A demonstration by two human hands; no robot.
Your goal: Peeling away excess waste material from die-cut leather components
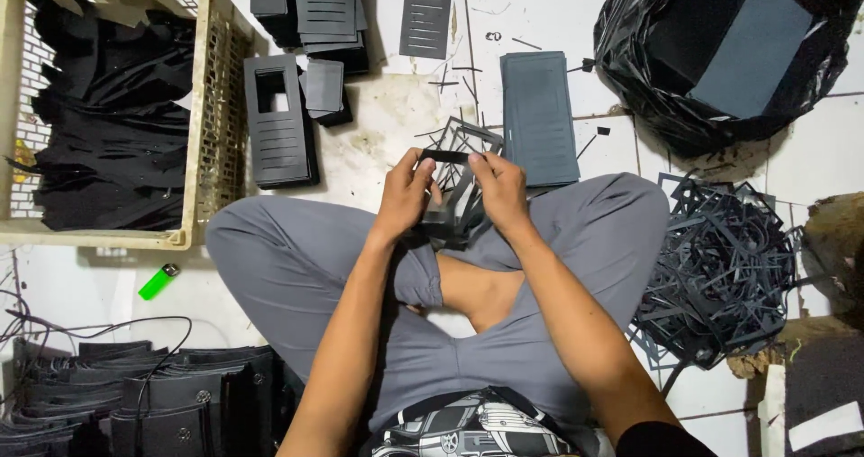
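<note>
I sit cross-legged on a tiled floor in grey trousers. My left hand (407, 192) and my right hand (498, 190) pinch the two ends of a thin black strip (447, 156) that belongs to a dark cut-out sheet (461, 194) held above my crossed ankles. The sheet's open frame shows behind my fingers and hangs down between my hands. A stack of flat dark grey slotted sheets (538, 117) lies on the floor just beyond my right hand.
A beige plastic crate (203, 106) of black pieces stands at the left. Cut slotted panels (279, 124) lie beside it. A black bag (720, 52) holds grey sheets at top right. Offcut scraps (720, 268) pile at the right. A green lighter (157, 282) lies left. Black parts (144, 398) are stacked at bottom left.
</note>
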